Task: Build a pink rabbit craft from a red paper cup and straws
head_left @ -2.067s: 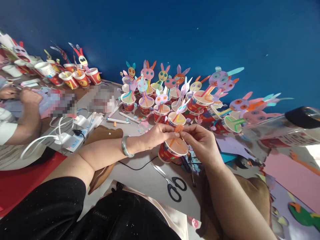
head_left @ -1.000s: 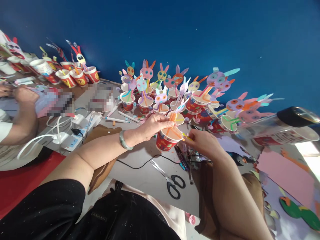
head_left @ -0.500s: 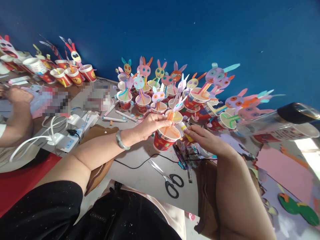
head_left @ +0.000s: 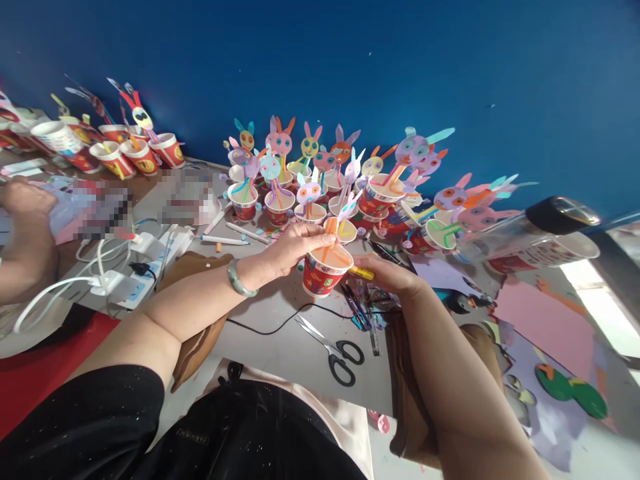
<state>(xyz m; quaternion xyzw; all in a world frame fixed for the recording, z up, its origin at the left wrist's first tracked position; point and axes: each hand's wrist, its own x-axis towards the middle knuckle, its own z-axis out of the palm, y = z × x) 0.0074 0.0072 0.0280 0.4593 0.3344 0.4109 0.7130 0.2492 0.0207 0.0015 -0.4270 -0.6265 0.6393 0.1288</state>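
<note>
My left hand point(head_left: 295, 248) is closed, thumb and fingers pinching an orange paper piece point(head_left: 331, 228) over the near red paper cup point(head_left: 325, 280). An orange strip runs from this piece down into the cup. Pale rabbit-like ears show just behind it, and I cannot tell whether they belong to it. My right hand point(head_left: 387, 273) is wrapped round a yellow glue stick point(head_left: 362, 273) at the cup's right side; the stick's far end is hidden behind the cup. Black-handled scissors point(head_left: 333, 350) lie spread on the table below the cup.
Several red cups with paper rabbits point(head_left: 309, 193) crowd the table along the blue wall point(head_left: 320, 53). A clear bottle point(head_left: 525, 233) leans at right near pink paper point(head_left: 545, 323). At left are a power strip point(head_left: 145, 270) and another person's hand point(head_left: 30, 200). A black cable point(head_left: 270, 331) crosses the table.
My right hand has moved left with the glue stick, from beside the cup to against its right side. My left hand keeps its pinch on the orange piece. The whole view has shifted slightly.
</note>
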